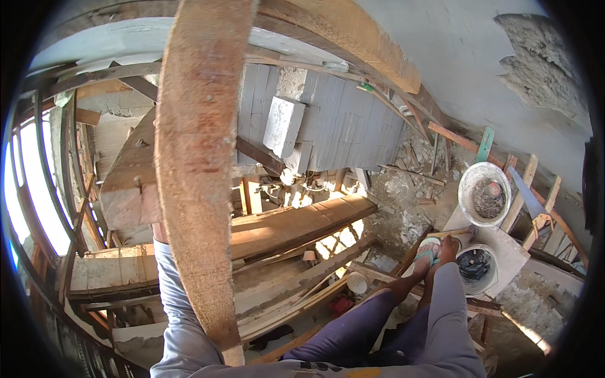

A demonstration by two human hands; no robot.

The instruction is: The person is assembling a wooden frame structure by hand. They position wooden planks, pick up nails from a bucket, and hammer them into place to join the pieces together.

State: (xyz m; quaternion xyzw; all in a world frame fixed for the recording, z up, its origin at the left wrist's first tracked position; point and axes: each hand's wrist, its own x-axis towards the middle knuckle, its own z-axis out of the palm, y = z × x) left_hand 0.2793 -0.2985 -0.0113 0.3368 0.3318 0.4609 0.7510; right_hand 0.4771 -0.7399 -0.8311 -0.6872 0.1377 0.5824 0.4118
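A long rough wooden plank (201,157) rises close in front of me, from the lower edge near my body to the top of the view. My left hand (149,205) is at its left edge, gripping it, with part of the hand hidden behind the wood. A brown board (129,170) with nails in it lies just beyond that hand. My right arm hangs down at the right. My right hand (449,248) is low, over my sandalled feet and beside a white bucket (495,273) holding dark items; its fingers cannot be made out clearly.
A second white bucket (465,205) with small metal bits stands farther off, near a handsaw (524,192). Timber beams (302,230) cross below me at the left. A white block (283,126) rests on grey blockwork. Rubble (403,214) covers the ground, and window bars (44,164) stand left.
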